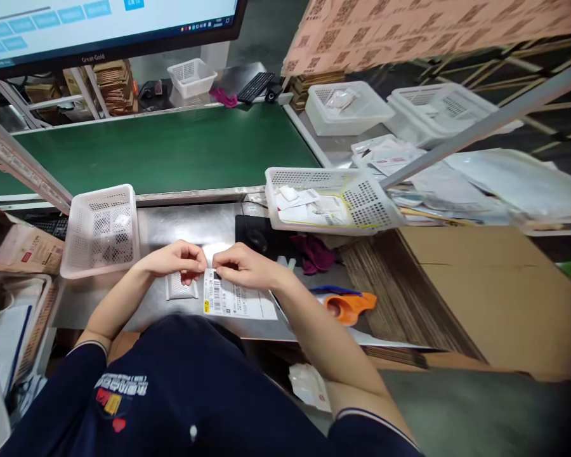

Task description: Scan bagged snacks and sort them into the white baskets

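Observation:
My left hand (188, 259) and my right hand (247, 265) meet over the metal worktop, fingertips pinched almost together. Between and below them is a white shipping label (240, 301) printed with barcodes and a yellow mark. The fingers of both hands close at its upper left corner; the exact grip is partly hidden. Under my left hand lies a small whitish bubble-textured packet (181, 289), flat on the worktop and partly covered by the fingers.
A white perforated basket (99, 231) stands left, another basket (330, 203) with papers stands right. An orange tape dispenser (349, 308) lies beside stacked cardboard (409, 292). Behind runs a green conveyor belt (181, 149); a monitor (109, 32) hangs above. A slanting metal bar (495, 120) crosses the right.

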The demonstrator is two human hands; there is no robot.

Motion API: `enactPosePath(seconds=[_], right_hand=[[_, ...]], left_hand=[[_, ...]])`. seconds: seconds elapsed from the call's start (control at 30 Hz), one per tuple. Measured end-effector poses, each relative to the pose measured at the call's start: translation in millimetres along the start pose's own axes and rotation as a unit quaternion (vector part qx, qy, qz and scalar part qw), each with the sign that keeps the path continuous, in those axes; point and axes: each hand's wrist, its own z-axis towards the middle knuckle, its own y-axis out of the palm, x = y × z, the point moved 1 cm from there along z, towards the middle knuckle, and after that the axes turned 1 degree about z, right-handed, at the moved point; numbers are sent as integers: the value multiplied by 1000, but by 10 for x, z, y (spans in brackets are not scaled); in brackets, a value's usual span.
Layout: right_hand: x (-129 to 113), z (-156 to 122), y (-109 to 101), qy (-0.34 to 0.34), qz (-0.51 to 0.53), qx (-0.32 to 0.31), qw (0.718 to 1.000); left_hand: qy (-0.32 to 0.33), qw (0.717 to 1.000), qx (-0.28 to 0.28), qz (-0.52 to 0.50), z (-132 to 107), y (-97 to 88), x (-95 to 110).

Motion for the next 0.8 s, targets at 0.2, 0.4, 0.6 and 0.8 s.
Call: enactPosePath(seconds=[0.2,0.4,0.6,0.8], right_hand=[[47,-38,77,-23,-20,80,996],[140,-99,320,-153,-143,262,942],[367,-147,654,-190,-229,309,903],[883,-237,1147,-60,-95,261,959]], left_hand=[[-8,1000,1,-5,27,-28,-65],[-3,998,42,-40,63,-46,-205],[-19,987,93,-131,147,-61,-585],[-140,955,180,-188,161,-50,-1343]])
